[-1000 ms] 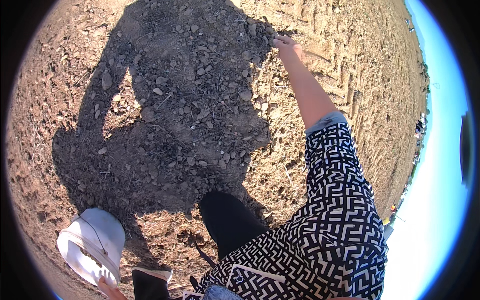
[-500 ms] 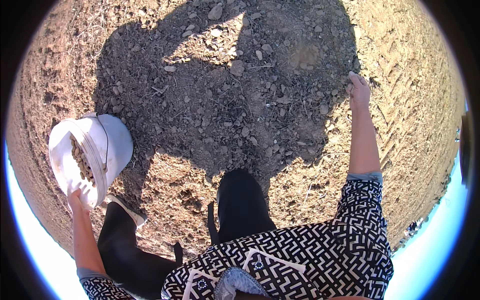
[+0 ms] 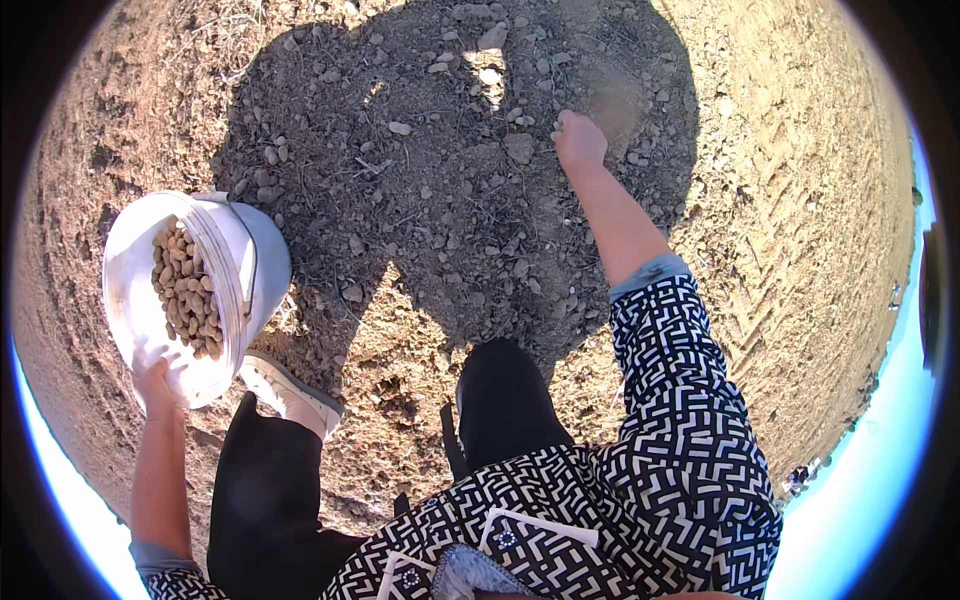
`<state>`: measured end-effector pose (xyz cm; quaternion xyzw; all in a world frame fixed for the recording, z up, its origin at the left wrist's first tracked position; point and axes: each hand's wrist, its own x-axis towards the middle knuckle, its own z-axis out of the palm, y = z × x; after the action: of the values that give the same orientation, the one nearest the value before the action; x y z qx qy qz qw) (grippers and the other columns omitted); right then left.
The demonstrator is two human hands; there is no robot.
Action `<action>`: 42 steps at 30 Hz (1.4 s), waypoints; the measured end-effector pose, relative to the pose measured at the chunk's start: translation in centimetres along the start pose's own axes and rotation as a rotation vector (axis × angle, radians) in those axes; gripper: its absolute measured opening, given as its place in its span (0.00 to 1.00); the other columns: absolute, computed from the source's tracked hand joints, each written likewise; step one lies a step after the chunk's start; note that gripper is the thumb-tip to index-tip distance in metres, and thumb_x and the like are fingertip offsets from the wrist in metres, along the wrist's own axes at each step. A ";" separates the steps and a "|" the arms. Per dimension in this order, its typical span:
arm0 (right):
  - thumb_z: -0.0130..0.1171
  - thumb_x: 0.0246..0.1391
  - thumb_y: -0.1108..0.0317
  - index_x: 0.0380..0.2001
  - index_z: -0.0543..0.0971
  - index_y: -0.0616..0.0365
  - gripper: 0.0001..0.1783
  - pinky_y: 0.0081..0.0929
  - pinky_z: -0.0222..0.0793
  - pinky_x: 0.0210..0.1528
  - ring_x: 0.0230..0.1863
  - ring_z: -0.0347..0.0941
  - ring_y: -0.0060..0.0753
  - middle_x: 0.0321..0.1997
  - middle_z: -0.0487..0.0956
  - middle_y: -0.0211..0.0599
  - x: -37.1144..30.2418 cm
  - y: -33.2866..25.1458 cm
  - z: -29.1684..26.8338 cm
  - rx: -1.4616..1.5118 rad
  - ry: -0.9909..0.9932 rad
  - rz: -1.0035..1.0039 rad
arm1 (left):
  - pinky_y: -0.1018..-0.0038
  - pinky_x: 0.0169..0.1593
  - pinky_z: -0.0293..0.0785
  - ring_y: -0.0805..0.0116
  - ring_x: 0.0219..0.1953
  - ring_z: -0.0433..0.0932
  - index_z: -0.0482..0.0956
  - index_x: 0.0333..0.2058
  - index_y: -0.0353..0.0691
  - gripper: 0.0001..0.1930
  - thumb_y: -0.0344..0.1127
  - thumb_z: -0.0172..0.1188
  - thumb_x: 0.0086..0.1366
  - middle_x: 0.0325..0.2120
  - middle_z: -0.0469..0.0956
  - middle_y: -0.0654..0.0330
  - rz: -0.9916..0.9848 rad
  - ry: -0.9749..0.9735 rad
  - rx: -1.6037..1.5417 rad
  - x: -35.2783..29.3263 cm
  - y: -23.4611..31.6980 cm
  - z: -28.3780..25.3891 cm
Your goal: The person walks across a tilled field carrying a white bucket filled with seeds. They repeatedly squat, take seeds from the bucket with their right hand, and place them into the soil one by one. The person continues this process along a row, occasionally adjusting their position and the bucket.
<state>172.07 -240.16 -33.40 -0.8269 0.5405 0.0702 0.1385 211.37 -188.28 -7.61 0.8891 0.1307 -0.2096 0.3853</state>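
Observation:
At the left my left hand [image 3: 155, 385] grips the near rim of a white plastic bucket [image 3: 265, 265], which is tilted so that its mouth faces me. Inside lies a heap of tan unshelled peanuts [image 3: 187, 290]. My right hand [image 3: 580, 142] is out in front over the shaded soil, its fingers pinched together. Whatever is in those fingers, if anything, is too small to tell. Close to that hand lie clods and pale stones, among them a brownish clod [image 3: 519, 148].
Dry, crumbly soil [image 3: 430, 230] with clods and straw bits spreads all around, partly under my shadow. My left shoe [image 3: 290, 392] stands just right of the bucket, and my dark-clad knee [image 3: 508, 400] is at the middle. Tyre-like tracks [image 3: 775, 260] mark the ground at right.
My right hand has swung inward to the left, across the shaded soil. The bucket has turned a little, showing more of the peanuts; my left hand keeps hold of its rim.

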 end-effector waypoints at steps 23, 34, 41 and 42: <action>0.64 0.47 0.66 0.35 0.80 0.53 0.10 0.38 0.72 0.36 0.32 0.74 0.43 0.32 0.75 0.38 -7.1 -26.9 -6.2 0.557 0.236 -0.410 | 0.54 0.60 0.64 0.44 0.60 0.63 0.56 0.61 0.29 0.29 0.23 0.39 0.59 0.59 0.59 0.40 0.058 -0.039 -0.453 -1.3 0.3 1.7; 0.62 0.44 0.71 0.32 0.79 0.50 0.09 0.36 0.71 0.37 0.35 0.72 0.41 0.31 0.72 0.36 -7.2 -23.2 -0.8 0.502 0.170 -0.463 | 0.49 0.63 0.59 0.41 0.60 0.60 0.57 0.60 0.30 0.28 0.24 0.45 0.58 0.58 0.58 0.39 0.132 -0.101 -0.529 0.1 -2.0 0.2; 0.57 0.44 0.72 0.29 0.80 0.54 0.07 0.38 0.74 0.42 0.43 0.72 0.43 0.36 0.73 0.40 -6.1 -26.0 1.1 -0.115 0.013 -0.664 | 0.49 0.63 0.59 0.41 0.62 0.58 0.55 0.61 0.28 0.30 0.22 0.43 0.57 0.59 0.57 0.38 0.094 -0.161 -0.707 -0.1 -0.9 0.9; 0.57 0.44 0.72 0.29 0.80 0.54 0.07 0.39 0.74 0.42 0.43 0.72 0.44 0.37 0.73 0.41 -6.1 -26.7 1.5 -0.123 -0.003 -0.668 | 0.49 0.63 0.59 0.41 0.62 0.58 0.55 0.61 0.28 0.30 0.22 0.43 0.57 0.59 0.58 0.38 0.072 -0.100 -0.632 -0.4 -1.0 0.7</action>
<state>194.06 -224.29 -29.10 -0.9650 0.2343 0.0544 0.1045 210.46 -188.14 -8.48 0.7181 0.1387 -0.1884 0.6555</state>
